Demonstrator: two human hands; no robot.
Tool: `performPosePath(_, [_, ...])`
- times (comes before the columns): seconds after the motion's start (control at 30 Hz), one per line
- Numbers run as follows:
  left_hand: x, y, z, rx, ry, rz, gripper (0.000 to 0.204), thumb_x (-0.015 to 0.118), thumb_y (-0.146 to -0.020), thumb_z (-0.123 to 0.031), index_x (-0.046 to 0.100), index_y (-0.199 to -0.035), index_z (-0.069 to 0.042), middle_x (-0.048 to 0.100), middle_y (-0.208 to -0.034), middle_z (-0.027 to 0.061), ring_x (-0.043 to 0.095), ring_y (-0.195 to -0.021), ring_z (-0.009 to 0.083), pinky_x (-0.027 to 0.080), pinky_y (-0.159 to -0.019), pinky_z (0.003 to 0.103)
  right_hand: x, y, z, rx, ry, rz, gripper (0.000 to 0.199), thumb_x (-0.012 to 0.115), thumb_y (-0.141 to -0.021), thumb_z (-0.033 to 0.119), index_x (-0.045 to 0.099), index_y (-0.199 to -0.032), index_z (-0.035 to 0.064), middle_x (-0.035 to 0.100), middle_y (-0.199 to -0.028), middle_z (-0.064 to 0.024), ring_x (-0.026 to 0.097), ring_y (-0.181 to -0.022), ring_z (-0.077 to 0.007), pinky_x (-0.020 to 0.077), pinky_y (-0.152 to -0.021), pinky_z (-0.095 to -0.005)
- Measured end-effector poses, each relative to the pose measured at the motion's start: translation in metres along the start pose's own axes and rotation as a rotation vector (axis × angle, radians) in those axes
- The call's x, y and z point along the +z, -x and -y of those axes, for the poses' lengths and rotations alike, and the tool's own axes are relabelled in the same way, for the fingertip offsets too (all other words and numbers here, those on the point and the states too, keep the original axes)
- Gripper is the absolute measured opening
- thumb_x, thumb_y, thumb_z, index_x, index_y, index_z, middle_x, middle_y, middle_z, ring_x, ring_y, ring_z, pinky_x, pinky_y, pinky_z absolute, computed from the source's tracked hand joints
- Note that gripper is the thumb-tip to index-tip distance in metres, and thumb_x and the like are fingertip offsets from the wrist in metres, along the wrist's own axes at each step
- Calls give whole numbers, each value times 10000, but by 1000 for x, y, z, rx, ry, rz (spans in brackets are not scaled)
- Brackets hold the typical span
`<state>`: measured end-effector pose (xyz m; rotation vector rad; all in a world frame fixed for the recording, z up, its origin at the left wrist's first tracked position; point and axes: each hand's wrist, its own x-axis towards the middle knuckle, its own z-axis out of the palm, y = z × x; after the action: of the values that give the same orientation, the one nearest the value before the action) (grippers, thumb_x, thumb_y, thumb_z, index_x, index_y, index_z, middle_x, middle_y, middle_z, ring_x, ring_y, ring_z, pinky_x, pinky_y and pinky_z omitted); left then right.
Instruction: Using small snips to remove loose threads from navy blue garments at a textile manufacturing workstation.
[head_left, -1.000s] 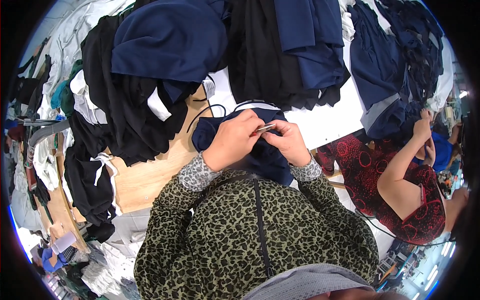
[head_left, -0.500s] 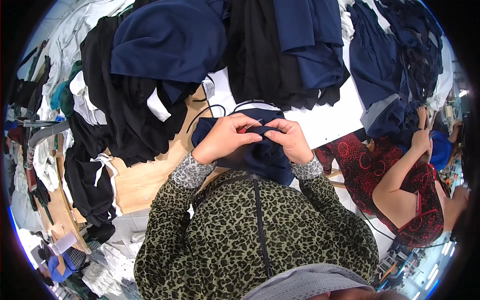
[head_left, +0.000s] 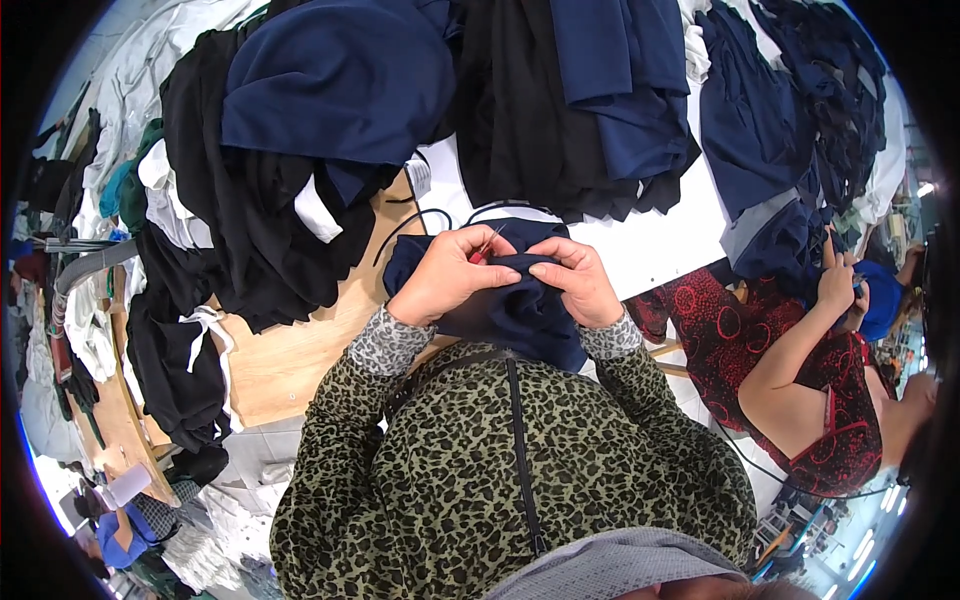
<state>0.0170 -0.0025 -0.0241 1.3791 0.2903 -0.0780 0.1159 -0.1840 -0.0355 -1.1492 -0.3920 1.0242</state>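
Note:
My left hand [head_left: 447, 272] is closed, with a small red-handled thread cutter [head_left: 480, 256] lodged in its fingers. The cutter's thin metal tip points up and to the right; its exact type is partly hidden. The same hand's thumb presses a folded edge of navy cloth [head_left: 545, 335]. Close beside it, my right hand [head_left: 580, 281] pinches that fold between thumb and fingers. From both hands the navy cloth hangs down in front of my body, over the table's near edge.
Black garments [head_left: 260, 235] and a navy piece [head_left: 340, 80] lie heaped at left on the wooden table [head_left: 285, 350]. More navy garments [head_left: 630, 80] cover the white surface [head_left: 670, 235] beyond. A black cord [head_left: 395, 240] curves nearby. At right, a co-worker's arm [head_left: 785, 350] handles navy cloth.
The red-handled cutter has turned in my left hand; its tip swung from pointing right across the fold to pointing up, away from the cloth. Both hands stay nearly in place.

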Motion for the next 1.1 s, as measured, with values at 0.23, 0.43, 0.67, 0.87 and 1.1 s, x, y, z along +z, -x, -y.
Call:
performPosePath(0.23, [-1, 3, -11, 18, -207, -26, 264, 755, -705, -109, 645, -918, 0, 586, -745, -23, 458, -634, 24, 404, -584, 192, 12, -1, 8, -72, 229, -39, 252, 663, -813, 58, 600, -1042, -26, 639, -963, -44, 579, -902, -104, 459, -810, -221])
performPosePath(0.43, [3, 4, -15, 145, -344, -82, 298, 746, -710, -109, 632, -959, 10, 592, -738, -3, 483, -654, 55, 430, -613, 219, 6, 0, -5, -93, 99, -140, 226, 650, -811, 24, 609, -1026, -29, 644, -936, -37, 587, -832, -90, 470, -772, -213])
performPosePath(0.67, [2, 4, -14, 74, -83, -11, 217, 727, -726, -52, 638, -919, -6, 531, -713, -64, 396, -619, 7, 346, -575, 159, 1, 3, -9, -6, -140, -53, 163, 617, -828, 5, 614, -990, -16, 633, -915, -20, 573, -826, -73, 457, -774, -201])
performPosePath(0.87, [3, 2, -5, 63, -8, -42, 179, 727, -724, -36, 633, -874, -10, 491, -677, -80, 375, -610, 6, 327, -560, 158, 6, 3, -2, 25, -115, -58, 176, 621, -828, 9, 613, -1001, -17, 629, -924, -15, 562, -828, -61, 449, -773, -195])
performPosePath(1.1, [8, 4, -9, 185, -211, -83, 153, 715, -726, -45, 609, -830, -10, 505, -648, -54, 389, -594, 24, 358, -542, 191, 8, 2, -4, -12, -40, -142, 162, 625, -828, 6, 632, -986, -26, 640, -913, -30, 568, -823, -63, 451, -754, -185])
